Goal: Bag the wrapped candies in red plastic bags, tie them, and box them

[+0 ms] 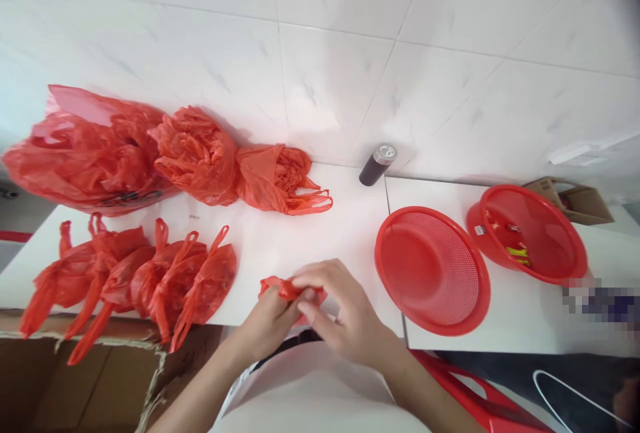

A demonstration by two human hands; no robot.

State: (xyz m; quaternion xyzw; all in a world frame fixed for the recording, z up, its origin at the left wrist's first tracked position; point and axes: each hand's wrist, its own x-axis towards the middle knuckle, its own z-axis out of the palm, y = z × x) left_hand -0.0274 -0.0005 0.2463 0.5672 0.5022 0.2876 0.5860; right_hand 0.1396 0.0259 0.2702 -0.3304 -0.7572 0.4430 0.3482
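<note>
The red bag (286,289) is between the hands, at the front edge of the table (340,219). Left hand (275,313): fingers curled, gripping the bag. Right hand (347,309): thumb and fingers pinching the bag's upper part. To the left, tied bags (217,286) lie in a row, some overhanging a carton (65,386). Behind them, larger bags (200,159) line the wall (210,66). A bottle (374,170) stands near the wall. To the right: a basket (415,253), then a tub (550,233) holding small items (517,254).
</note>
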